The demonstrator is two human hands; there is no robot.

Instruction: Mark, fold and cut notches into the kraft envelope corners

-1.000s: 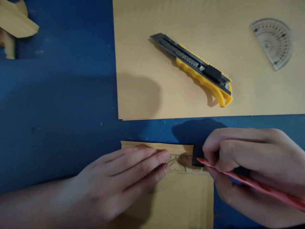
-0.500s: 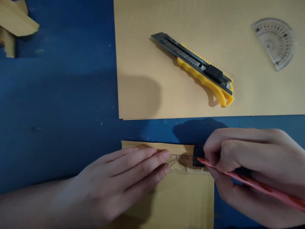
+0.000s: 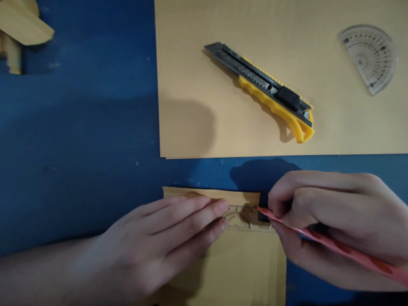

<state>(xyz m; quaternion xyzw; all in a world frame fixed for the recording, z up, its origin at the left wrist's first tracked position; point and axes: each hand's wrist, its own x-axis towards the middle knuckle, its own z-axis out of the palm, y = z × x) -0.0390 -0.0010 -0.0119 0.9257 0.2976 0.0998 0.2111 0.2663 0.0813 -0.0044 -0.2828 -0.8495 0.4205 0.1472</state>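
Observation:
My left hand (image 3: pixel 165 240) lies flat, fingers stretched out, over a clear plastic ruler (image 3: pixel 237 217) and a tan sheet of cardstock (image 3: pixel 239 259). Its fingertips press the ruler down near the sheet's upper edge; the ruler's left part is hidden under the hand. In my right hand (image 3: pixel 338 221) a pink pencil (image 3: pixel 338 245) with red spots is pinched between thumb and fingers. The pencil's tip is at the right end of the ruler, beside a dark notch at the sheet's upper right corner. Whether the tip touches the sheet I cannot tell.
Above my hands, larger tan sheets (image 3: pixel 188 127) lie on the blue table (image 3: pixel 79 148). On them rest a yellow utility knife (image 3: pixel 267 95), its blade out and pointing left, and a clear protractor (image 3: pixel 369 58). Tan paper scraps (image 3: pixel 27 25) are at the upper left.
My right hand has shifted slightly left, bringing the pencil tip left and a little up along the ruler. The left hand stays in place on the ruler.

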